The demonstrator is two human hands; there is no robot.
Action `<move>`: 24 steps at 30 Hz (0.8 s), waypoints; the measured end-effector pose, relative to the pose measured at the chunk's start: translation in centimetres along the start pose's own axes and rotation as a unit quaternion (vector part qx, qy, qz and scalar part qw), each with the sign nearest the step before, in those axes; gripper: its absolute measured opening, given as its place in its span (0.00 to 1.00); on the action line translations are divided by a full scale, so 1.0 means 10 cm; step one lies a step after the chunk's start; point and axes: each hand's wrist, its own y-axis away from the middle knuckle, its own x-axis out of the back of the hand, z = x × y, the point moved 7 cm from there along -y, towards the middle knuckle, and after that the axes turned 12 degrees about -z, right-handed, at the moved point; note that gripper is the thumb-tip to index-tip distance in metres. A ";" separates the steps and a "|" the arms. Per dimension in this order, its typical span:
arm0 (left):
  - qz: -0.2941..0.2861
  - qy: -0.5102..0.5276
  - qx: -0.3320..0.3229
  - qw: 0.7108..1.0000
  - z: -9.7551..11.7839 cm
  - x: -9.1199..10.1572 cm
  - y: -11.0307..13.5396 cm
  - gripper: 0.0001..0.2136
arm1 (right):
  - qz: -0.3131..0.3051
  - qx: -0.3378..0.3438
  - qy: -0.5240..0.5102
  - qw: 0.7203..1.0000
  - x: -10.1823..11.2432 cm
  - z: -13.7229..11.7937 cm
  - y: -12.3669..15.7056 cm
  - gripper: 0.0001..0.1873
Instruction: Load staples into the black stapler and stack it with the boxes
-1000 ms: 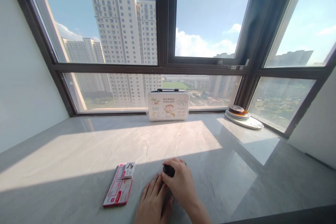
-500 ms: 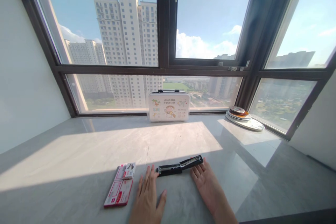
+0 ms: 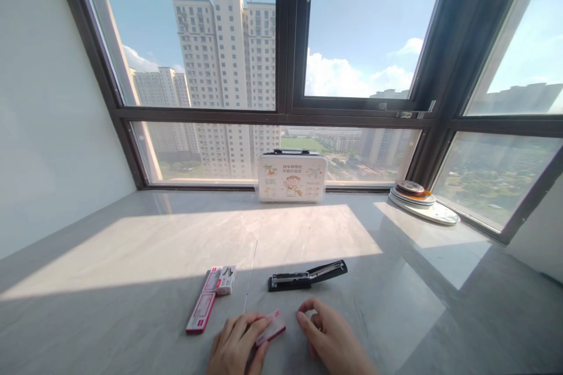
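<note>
Under the curled fingers of my left hand [image 3: 240, 340] is a small flat red-and-white box [image 3: 271, 327], gripped between thumb and fingers just above or on the counter. My right hand [image 3: 332, 337] is just right of this box, its fingers loosely bent and nothing visible in them. Beyond both hands lies a black stapler [image 3: 290, 281], hinged wide with its metal magazine showing; neither hand touches it. Left of it, red-and-white flat boxes [image 3: 201, 310] lie in a row, with a small white box [image 3: 226, 280] printed with a stapler picture against them.
A white cartoon-printed case [image 3: 292, 179] with a dark handle stands against the window. Several stacked plates or lids [image 3: 422, 202] sit in the right corner. The grey marble-look counter [image 3: 145, 269] has bright sun patches and runs up to the dark window frame [image 3: 281, 116].
My left hand has taken a small red-and-white box from the group and brought it right. My right hand has left the stapler, turned over and come nearer. The view has shifted slightly.
</note>
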 end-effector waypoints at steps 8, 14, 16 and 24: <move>-0.043 0.159 0.002 0.986 0.34 0.05 -0.48 0.19 | 0.023 -0.035 -0.003 0.999 0.35 0.24 -0.11 0.19; -0.038 0.198 0.009 0.979 0.26 0.03 -0.46 0.22 | 0.096 -0.062 0.163 0.980 0.72 0.14 0.07 0.13; -0.040 0.201 0.009 0.979 0.25 0.02 -0.46 0.23 | 0.094 -0.021 0.223 0.970 0.68 -0.14 0.04 0.08; -0.047 0.191 0.011 0.980 0.27 0.06 -0.45 0.21 | 0.013 0.059 0.272 0.961 0.29 -0.77 -0.27 0.09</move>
